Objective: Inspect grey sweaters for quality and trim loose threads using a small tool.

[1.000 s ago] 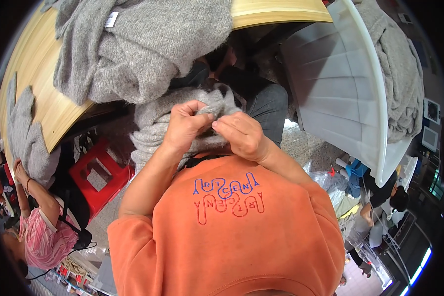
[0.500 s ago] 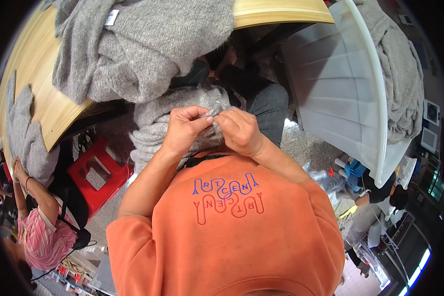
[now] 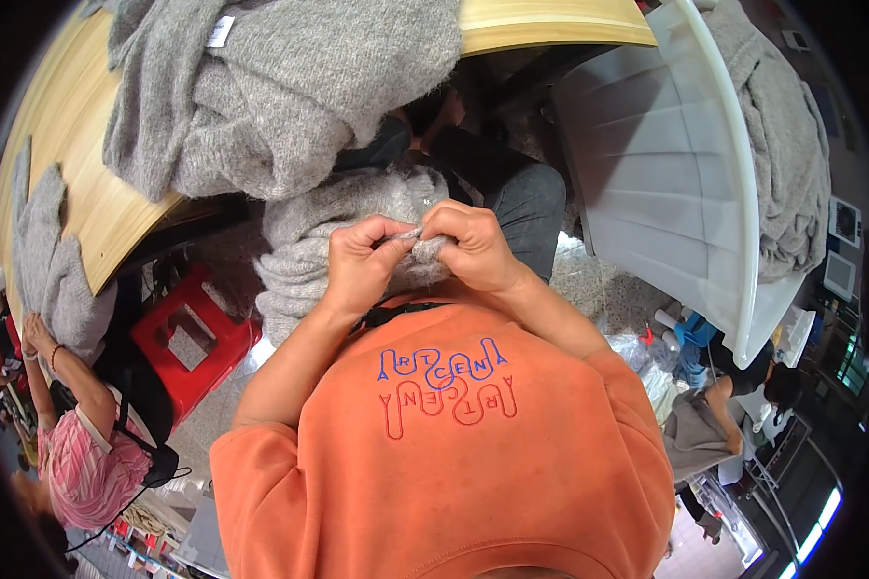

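A fuzzy grey knit garment (image 3: 304,227) lies bunched across my lap. My left hand (image 3: 365,256) pinches a bit of its edge between thumb and forefinger. Close beside it, my right hand (image 3: 471,246) grips the same edge, fingers curled over the knit. Between the two sets of fingertips a short stretch of the edge is held up. Whether a needle or thread is there is too small to make out. Farther up, a second grey knit garment (image 3: 270,92) with a white label hangs over the table's edge.
The wooden table (image 3: 550,21) curves along the far side and left. A white plastic bin (image 3: 647,164) stands at right, with grey knitwear (image 3: 777,145) beyond its rim. A red stool (image 3: 193,333) is at left. Co-workers sit at lower left, in a pink striped top (image 3: 92,463), and at right.
My right hand has turned and shifted slightly, with its fingers now curled over the knit edge. My left hand stays nearly in place. At right, a co-worker's arm and grey cloth have come into view.
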